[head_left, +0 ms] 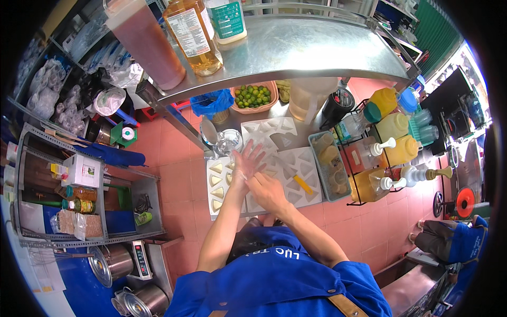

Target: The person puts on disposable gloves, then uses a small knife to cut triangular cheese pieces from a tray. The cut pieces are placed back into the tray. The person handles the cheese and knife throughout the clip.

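Observation:
My left hand (248,160) is raised over the work table with its fingers spread, and a thin clear glove seems to cover it. The fingers of my right hand (263,188) are closed at the left wrist, seemingly on the glove's cuff. Beneath and around both hands lie white moulds (315,161) with triangular cavities. Pale cream wedges (217,192) fill the mould at the left. A yellow-handled spatula or knife (302,184) rests across the right-hand mould. Behind my left hand are a clear plastic bundle (227,146) and a metal cup (208,132).
A steel shelf (301,47) with bottles overhangs the table's back. Behind the moulds are a basket of limes (255,110) and a large jug (311,99). To the right stand a basket of cups (329,168) and a bottle rack (356,194). Another person (459,239) is at far right.

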Tool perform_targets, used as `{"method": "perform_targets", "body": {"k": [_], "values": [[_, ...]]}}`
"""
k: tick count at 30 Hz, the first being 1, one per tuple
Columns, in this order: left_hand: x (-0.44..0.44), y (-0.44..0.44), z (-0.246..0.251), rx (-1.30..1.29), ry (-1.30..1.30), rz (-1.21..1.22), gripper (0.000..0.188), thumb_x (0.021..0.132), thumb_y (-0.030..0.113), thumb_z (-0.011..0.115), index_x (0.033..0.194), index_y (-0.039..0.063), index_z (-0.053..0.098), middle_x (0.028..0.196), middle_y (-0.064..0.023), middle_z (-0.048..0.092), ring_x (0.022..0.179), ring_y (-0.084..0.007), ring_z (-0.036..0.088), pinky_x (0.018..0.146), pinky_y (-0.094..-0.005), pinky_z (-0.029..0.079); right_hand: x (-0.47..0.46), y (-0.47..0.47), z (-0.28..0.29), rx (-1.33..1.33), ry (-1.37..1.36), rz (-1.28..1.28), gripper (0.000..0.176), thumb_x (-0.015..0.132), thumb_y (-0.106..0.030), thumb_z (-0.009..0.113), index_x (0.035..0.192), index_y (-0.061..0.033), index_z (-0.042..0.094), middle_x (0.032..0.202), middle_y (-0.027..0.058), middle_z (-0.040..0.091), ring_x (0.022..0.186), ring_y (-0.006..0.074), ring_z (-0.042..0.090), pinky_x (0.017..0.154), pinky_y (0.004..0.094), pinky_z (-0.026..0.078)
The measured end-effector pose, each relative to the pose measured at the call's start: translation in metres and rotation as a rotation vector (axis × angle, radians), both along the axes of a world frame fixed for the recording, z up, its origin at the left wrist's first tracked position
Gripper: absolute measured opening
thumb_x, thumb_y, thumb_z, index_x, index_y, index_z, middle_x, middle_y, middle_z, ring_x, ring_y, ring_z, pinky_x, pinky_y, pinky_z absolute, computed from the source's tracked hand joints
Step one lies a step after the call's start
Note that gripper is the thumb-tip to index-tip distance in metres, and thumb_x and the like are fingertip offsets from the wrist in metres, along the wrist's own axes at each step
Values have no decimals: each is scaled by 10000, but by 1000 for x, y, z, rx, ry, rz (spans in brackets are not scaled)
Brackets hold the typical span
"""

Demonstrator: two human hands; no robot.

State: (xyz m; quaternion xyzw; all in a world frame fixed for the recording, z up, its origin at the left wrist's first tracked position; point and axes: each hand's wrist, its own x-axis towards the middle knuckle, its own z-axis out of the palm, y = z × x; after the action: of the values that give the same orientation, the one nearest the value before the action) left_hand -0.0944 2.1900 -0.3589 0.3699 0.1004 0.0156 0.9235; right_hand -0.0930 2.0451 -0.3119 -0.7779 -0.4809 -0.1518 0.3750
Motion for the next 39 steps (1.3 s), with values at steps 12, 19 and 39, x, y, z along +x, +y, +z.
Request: {"method": "perform_targets", "body": {"k": [12,19,39], "values": [[24,9,-5,36,214,81,983,922,798,483,1661,240,154,1684,-123,264,1500,-410,321,1176,-652,292,4,5,-6,48,20,65,130,846,-86,675,850,-59,548,813,97,548,726,297,625,615,408,524],[29,10,-19,-133,127,-45,956,944,794,444,1662,233,153,1667,-119,292,1500,-390,324,1159,-659,317,9,4,-2,59,54,51,126,853,-94,672,853,-61,550,814,101,548,722,310,620,619,432,513],[25,4,18,934,5,397,565,1068,346,514,1527,20,455,1450,-227,570,1352,-333,541,1119,-415,406,23,-13,26,-22,81,217,250,799,-15,611,1046,-33,581,978,135,601,925,340,647,738,448,545]]}}
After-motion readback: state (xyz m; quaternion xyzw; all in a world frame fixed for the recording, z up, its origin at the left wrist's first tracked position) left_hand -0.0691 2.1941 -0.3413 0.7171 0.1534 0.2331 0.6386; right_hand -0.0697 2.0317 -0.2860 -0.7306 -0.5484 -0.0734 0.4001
